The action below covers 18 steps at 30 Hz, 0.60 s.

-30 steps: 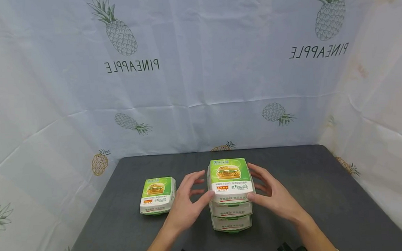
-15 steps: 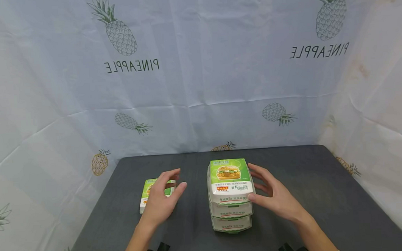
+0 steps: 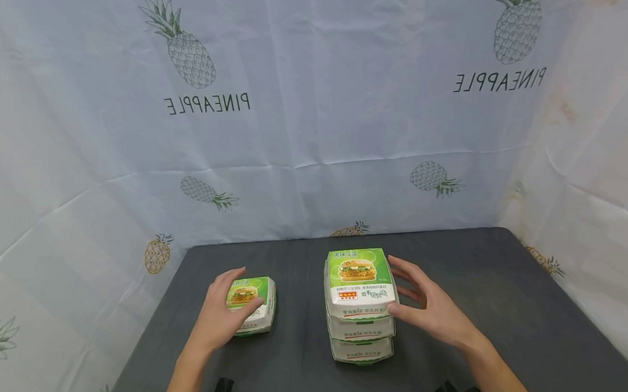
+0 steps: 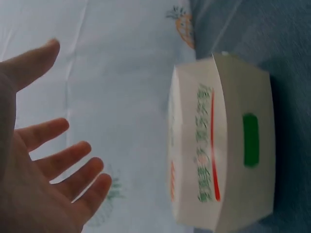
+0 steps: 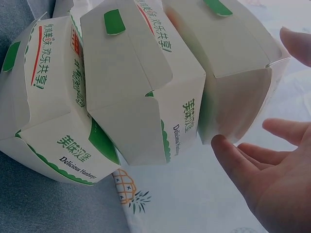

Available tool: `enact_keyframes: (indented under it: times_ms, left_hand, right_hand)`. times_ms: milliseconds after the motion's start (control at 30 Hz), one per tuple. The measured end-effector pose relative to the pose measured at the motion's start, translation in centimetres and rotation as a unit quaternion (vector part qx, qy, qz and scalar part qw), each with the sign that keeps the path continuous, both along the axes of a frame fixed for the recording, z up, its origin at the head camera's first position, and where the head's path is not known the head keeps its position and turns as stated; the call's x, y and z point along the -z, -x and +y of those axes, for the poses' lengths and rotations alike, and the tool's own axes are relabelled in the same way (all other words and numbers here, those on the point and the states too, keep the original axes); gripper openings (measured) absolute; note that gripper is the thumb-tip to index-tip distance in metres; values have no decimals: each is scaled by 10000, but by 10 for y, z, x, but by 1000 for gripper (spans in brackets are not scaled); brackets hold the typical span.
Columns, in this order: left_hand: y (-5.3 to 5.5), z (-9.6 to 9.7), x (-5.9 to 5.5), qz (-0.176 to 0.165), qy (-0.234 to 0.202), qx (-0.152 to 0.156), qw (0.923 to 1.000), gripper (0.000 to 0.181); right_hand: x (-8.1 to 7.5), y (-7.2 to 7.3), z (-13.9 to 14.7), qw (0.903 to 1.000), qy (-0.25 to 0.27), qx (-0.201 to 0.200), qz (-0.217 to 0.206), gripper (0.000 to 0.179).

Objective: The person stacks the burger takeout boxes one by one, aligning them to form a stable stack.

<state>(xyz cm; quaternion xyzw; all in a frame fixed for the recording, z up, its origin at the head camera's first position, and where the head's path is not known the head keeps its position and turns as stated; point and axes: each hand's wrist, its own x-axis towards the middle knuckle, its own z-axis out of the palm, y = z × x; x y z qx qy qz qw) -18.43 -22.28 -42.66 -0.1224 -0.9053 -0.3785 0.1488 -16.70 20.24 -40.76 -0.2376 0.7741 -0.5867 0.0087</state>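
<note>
Three white-and-green cardboard burger boxes stand in a stack at the table's middle; the top burger box (image 3: 358, 276) shows a burger picture. A single burger box (image 3: 252, 294) lies on the table to the left. My left hand (image 3: 214, 319) is at that single box's left side, hiding part of it in the head view. In the left wrist view, loosely spread fingers (image 4: 73, 160) stand apart from the box (image 4: 238, 145). My right hand (image 3: 432, 311) is beside the stack's right side. One fingertip (image 5: 221, 141) appears to touch the top box (image 5: 238, 92) in the right wrist view.
Everything stands on a dark grey table (image 3: 312, 373). Behind and at both sides hangs a pale curtain (image 3: 309, 113) printed with pineapples. A gap of bare tabletop separates the single box from the stack.
My left hand has left the stack's left side and travelled left, passing over the single box to its far side. The right hand and the stack look still.
</note>
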Motion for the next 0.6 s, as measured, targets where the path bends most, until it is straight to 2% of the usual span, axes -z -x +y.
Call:
enact_keyframes:
  times_ms: [200,400,600]
  left_hand:
    - [-2,-19,7,-697,265,-140,9971,94]
    - [-2,-35,18,-1303,507,-236,9899,109]
    - [7,-43,31,-2003,242,-59,9794,117]
  right_hand:
    - [-1,0,0,10000,0,-43,15,75]
    - [-1,0,-1,10000,11,-54,29,76]
    - [0,0,0,10000,14,-35,19,76]
